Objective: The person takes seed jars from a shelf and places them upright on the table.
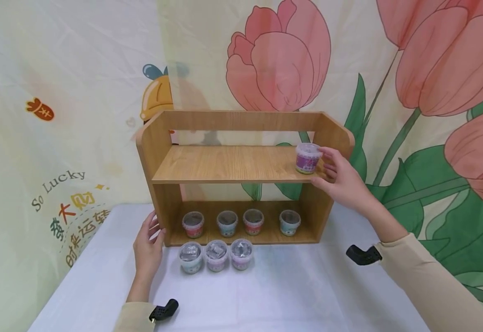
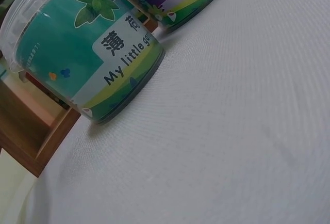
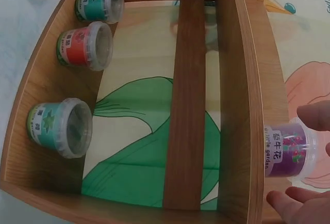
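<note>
Head view looks forward and down from above the left fingers (image 1: 147,223) and right fingers (image 1: 331,155); left-wrist view sits low, close to a green tub (image 2: 82,53); right-wrist view, rolled sideways, shares with head the shelf (image 3: 241,79) beside the latter.

This is looking like a small dressed-up display corner, perhaps in a home or a studio; the wider room is staying out of view. Printed hangings (image 1: 100,41) are filling the background, some bearing large pink tulips (image 1: 283,69), others "So Lucky" lettering (image 1: 58,185). A white-covered desk (image 1: 295,290) is standing before them, carrying a wooden shelf (image 1: 220,163) and plastic tubs (image 1: 193,226), some labelled "My little garden".
</note>
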`<state>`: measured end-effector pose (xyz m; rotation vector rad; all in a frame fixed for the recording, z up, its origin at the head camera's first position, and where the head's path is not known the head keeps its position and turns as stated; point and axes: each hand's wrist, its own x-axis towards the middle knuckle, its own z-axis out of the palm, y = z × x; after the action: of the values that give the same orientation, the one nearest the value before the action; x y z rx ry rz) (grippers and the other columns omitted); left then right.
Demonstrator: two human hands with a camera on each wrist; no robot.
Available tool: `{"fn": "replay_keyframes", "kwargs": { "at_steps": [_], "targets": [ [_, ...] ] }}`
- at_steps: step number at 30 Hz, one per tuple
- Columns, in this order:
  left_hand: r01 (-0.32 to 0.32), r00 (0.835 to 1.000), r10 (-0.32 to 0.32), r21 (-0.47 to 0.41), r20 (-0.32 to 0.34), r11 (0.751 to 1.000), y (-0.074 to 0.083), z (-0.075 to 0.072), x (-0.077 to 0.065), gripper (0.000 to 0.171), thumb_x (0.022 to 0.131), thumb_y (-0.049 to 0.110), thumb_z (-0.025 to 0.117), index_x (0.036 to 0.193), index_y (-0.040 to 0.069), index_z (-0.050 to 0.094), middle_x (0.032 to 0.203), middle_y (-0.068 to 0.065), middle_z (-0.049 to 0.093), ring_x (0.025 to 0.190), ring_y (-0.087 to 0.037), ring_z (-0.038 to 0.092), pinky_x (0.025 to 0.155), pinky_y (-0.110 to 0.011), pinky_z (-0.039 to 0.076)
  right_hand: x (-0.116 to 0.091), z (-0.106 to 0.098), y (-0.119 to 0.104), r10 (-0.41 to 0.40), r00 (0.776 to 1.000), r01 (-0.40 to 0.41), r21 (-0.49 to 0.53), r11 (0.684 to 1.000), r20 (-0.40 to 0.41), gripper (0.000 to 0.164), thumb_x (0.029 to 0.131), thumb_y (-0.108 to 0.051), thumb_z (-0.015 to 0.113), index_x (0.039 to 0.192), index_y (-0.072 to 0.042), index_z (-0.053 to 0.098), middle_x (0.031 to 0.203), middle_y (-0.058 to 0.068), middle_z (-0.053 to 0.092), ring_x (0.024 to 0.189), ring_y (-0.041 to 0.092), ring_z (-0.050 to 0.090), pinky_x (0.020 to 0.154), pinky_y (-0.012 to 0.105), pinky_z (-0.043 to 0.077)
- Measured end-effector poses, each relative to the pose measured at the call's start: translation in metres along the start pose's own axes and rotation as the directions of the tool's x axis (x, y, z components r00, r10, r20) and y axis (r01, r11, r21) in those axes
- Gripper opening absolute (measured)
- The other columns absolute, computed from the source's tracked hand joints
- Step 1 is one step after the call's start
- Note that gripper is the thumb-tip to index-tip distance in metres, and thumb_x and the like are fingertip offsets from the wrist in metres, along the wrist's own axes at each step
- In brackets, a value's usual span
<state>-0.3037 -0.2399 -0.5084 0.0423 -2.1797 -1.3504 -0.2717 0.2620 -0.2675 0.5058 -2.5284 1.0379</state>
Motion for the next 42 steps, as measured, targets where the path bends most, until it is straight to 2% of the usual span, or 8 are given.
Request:
{"fn": "replay_keyframes", "kwargs": {
  "at_steps": [6, 12, 19, 26, 42],
  "targets": [
    [-0.016, 1.0, 0.016, -0.001, -0.009, 1.0, 0.0, 0.001, 0.001, 0.07, 0.104, 0.001, 0.064, 0.164, 0.027, 0.041, 0.148, -0.019, 0.061, 0.132, -0.042, 0.063, 0.103, -0.059, 0.057, 0.019, 0.0, 0.0, 0.062, 0.996, -0.064, 0.023, 0.998, 0.064, 0.087, 0.099, -0.014, 0.075, 0.167, -0.013, 0.021, 0.166, 0.025, 0.032, 0.152, 0.054, 0.036, 0.119, 0.067, 0.037],
    [-0.019, 1.0, 0.019, -0.004, -0.002, 1.0, 0.001, 0.001, 0.001, 0.07, 0.105, 0.002, 0.065, 0.164, 0.029, 0.041, 0.149, -0.019, 0.06, 0.132, -0.042, 0.062, 0.103, -0.059, 0.057, 0.032, 0.003, 0.007, 0.129, 0.987, -0.135, 0.06, 0.989, 0.096, 0.086, 0.101, -0.017, 0.073, 0.168, -0.018, 0.018, 0.166, 0.024, 0.031, 0.151, 0.053, 0.037, 0.119, 0.066, 0.039],
    [-0.005, 1.0, 0.005, 0.0, 0.003, 1.0, -0.001, 0.001, -0.004, 0.069, 0.104, 0.002, 0.065, 0.164, 0.028, 0.042, 0.149, -0.019, 0.06, 0.132, -0.043, 0.063, 0.103, -0.059, 0.057, 0.04, 0.014, 0.018, 0.119, 0.988, -0.124, 0.052, 0.991, 0.094, 0.079, 0.1, -0.019, 0.075, 0.164, -0.02, 0.028, 0.16, 0.021, 0.037, 0.144, 0.043, 0.041, 0.118, 0.065, 0.043],
    [-0.014, 1.0, 0.014, 0.004, 0.007, 1.0, -0.003, 0.002, -0.007, 0.07, 0.104, 0.001, 0.065, 0.163, 0.028, 0.042, 0.149, -0.019, 0.06, 0.131, -0.043, 0.063, 0.102, -0.058, 0.057, 0.041, 0.017, 0.022, 0.127, 0.989, -0.129, 0.021, 0.991, 0.073, 0.066, 0.101, -0.021, 0.074, 0.158, -0.017, 0.041, 0.156, 0.02, 0.045, 0.137, 0.042, 0.049, 0.117, 0.063, 0.045],
    [-0.004, 1.0, 0.004, 0.01, -0.005, 1.0, 0.0, 0.001, -0.001, 0.07, 0.105, 0.004, 0.065, 0.164, 0.032, 0.04, 0.15, -0.017, 0.06, 0.133, -0.04, 0.063, 0.104, -0.057, 0.057, 0.04, 0.017, 0.01, 0.108, 0.992, -0.108, -0.011, 0.994, 0.058, 0.065, 0.1, -0.02, 0.075, 0.156, -0.015, 0.043, 0.153, 0.024, 0.048, 0.134, 0.044, 0.051, 0.111, 0.065, 0.05]
  ]
}}
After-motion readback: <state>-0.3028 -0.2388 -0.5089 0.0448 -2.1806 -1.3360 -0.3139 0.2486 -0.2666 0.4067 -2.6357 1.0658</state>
